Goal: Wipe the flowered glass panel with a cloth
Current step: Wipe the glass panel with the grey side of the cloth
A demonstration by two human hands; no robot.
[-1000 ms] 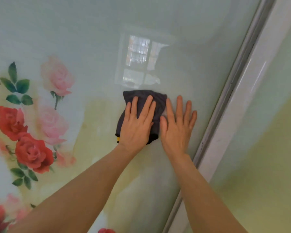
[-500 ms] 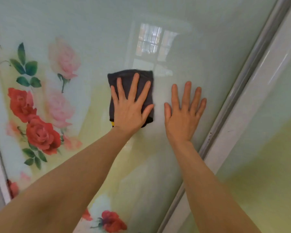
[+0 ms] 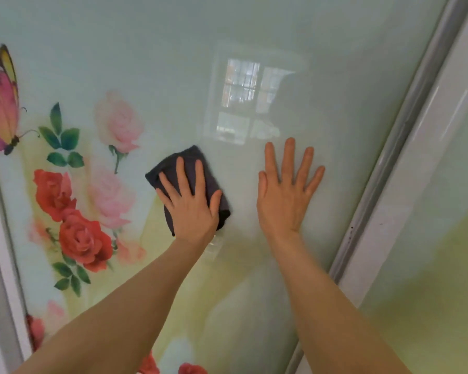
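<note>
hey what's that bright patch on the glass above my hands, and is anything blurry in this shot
Head view: the bright patch is a window reflection glaring off the glossy glass panel; the roses and frame rail look slightly soft, and the wide lens tilts that rail; the left hand on the cloth and the right hand stay fairly sharp.

Glossy smooth glass panel (image 3: 335,76); soft matt dark cloth (image 3: 192,168).

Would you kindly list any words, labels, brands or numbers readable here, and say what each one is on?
None: no readable text anywhere.
The flowered glass panel carries only printed roses, leaves and a butterfly.
The dark cloth under the left hand shows no label or logo.
</note>
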